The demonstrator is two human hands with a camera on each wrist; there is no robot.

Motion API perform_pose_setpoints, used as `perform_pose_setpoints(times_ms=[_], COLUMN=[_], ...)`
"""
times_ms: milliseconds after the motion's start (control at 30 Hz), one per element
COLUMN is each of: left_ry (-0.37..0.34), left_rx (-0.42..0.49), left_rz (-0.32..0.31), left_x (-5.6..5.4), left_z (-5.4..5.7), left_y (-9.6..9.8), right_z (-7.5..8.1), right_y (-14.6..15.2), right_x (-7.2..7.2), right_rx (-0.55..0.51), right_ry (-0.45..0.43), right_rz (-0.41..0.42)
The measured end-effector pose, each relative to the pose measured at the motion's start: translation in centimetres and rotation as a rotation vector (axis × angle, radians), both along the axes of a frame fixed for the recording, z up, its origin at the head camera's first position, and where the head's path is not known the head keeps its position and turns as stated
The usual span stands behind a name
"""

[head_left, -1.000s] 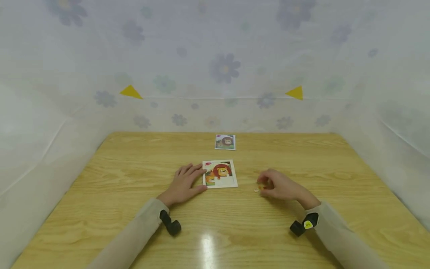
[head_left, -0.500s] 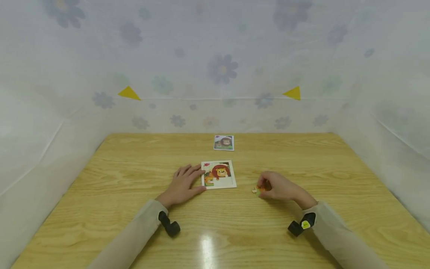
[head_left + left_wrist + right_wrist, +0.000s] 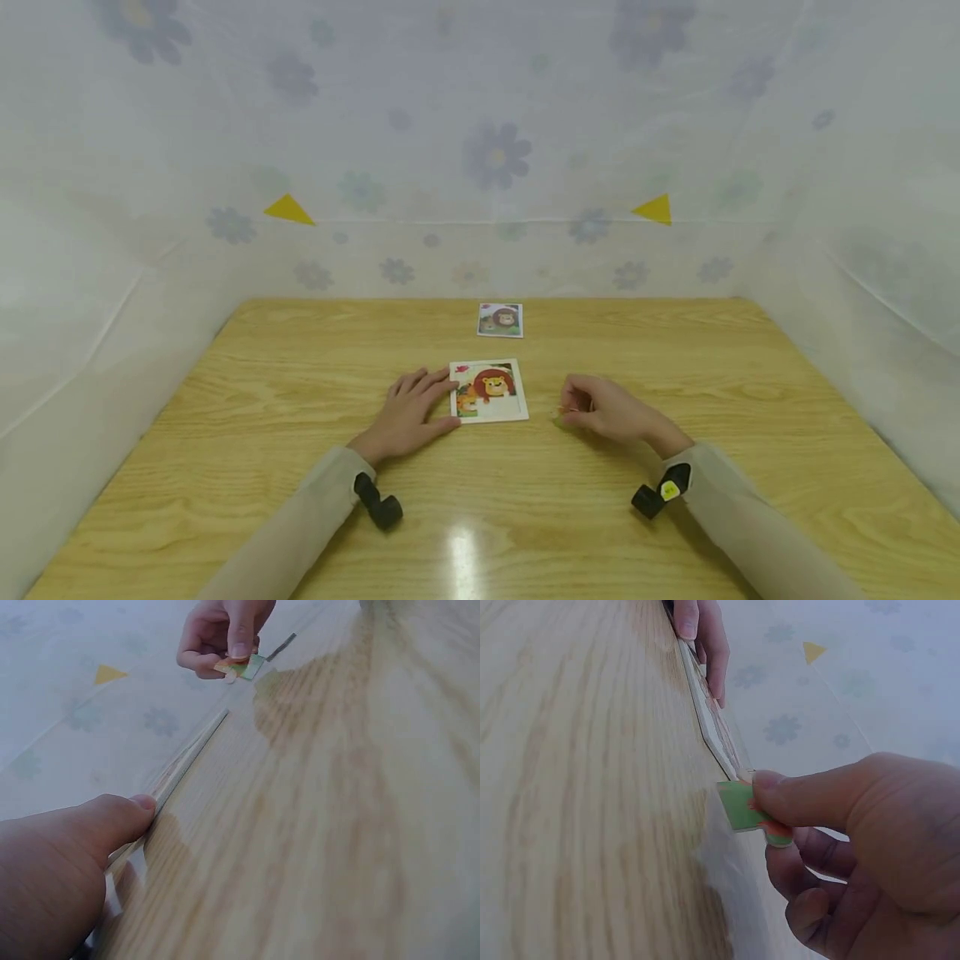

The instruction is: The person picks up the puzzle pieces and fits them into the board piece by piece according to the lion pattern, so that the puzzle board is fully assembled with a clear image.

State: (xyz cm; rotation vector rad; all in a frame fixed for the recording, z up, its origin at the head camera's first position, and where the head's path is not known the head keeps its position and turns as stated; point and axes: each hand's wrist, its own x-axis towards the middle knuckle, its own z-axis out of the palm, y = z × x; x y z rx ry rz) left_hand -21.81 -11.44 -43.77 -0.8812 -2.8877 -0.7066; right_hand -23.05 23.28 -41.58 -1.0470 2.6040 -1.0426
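Observation:
A jigsaw puzzle board [image 3: 504, 408] with a white border lies on the wooden table, showing a lion, a smaller orange animal and a blank white area at lower right. Along its left edge rests my left hand [image 3: 405, 417], fingers spread; in the left wrist view the thumb [image 3: 124, 817] touches the board's edge. Right of the board, my right hand [image 3: 615, 410] pinches a green and orange puzzle piece [image 3: 740, 806] between thumb and fingers. The right wrist view shows this piece raised off the table, its knob pointing down; the fingers cover part of it.
Behind the board lies a small picture card [image 3: 500, 321] with the same lion scene. The wooden table [image 3: 300, 350] is enclosed by pale flowered curtains [image 3: 450, 125], with two yellow triangles [image 3: 655, 210] on the back one.
My right hand has lifted the puzzle piece off the table and moved left toward the board. The left hand stays at the board's edge.

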Motion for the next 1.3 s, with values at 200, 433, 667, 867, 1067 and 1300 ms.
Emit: perform_pose_setpoints(times_ms=[200, 433, 667, 867, 1067, 1300], left_ry=[0.006, 0.009, 0.006, -0.005, -0.025, -0.024], left_rx=[-0.002, 0.005, -0.005, -0.008, -0.002, -0.006], left_rz=[0.001, -0.002, -0.001, 0.005, 0.006, 0.008], left_x=[-0.2, -0.2, -0.2, -0.1, 0.0, 0.0], left_z=[-0.3, -0.3, -0.3, 0.0, 0.3, 0.3], left_y=[-0.1, -0.1, -0.1, -0.1, 0.0, 0.0], right_z=[0.4, 0.2, -0.1, -0.3, -0.7, -0.6], right_y=[-1.9, -4.3, -6.3, -7.4, -8.5, -9.7], right_x=[-0.9, -2.0, -2.7, -3.0, -3.2, -2.9], right_rx=[-0.065, -0.062, -0.051, -0.048, -0.054, -0.028], right_ry=[-0.009, 0.051, 0.056, 0.02, -0.026, 0.027], right_rz=[-0.024, -0.05, -0.038, -0.022, -0.008, -0.005])
